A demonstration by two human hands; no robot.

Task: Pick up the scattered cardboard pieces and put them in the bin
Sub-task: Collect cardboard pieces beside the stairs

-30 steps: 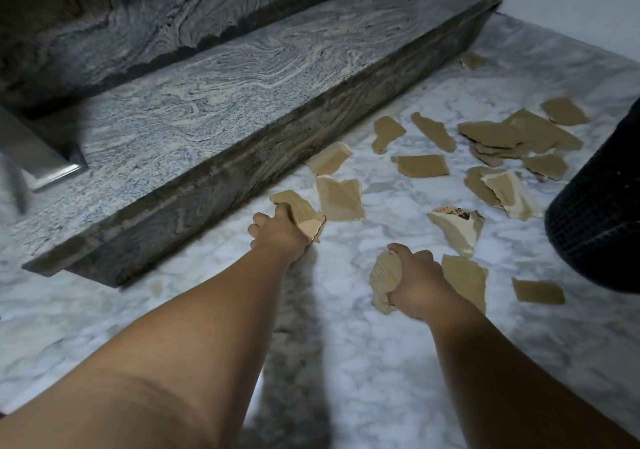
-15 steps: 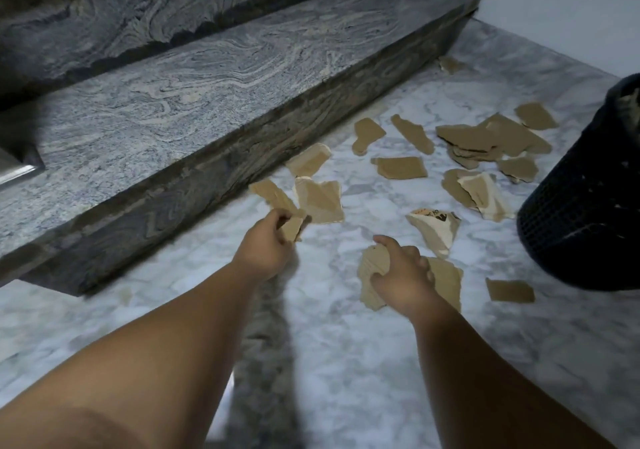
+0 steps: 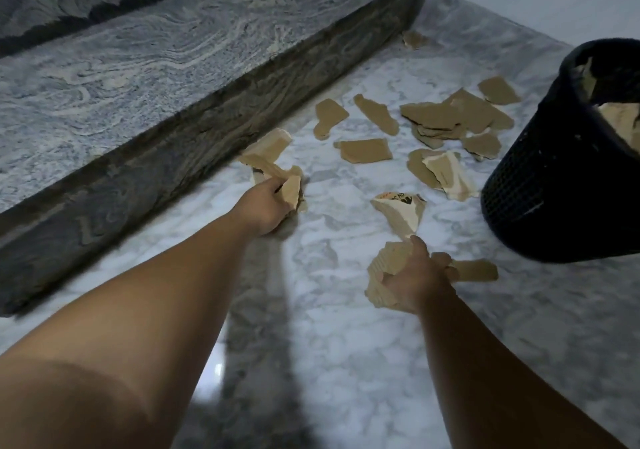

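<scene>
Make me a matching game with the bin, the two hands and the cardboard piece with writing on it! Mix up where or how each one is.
Things
1. bin
2. left hand
3. right hand
4. printed cardboard piece

Descriptions
A. lies on the floor between the two hands
B. grips cardboard pieces close to the stone step
C. stands far right, cardboard already inside
D. clutches a ridged piece, nearer the bin

Pairs: 1-C, 2-B, 3-D, 4-A
</scene>
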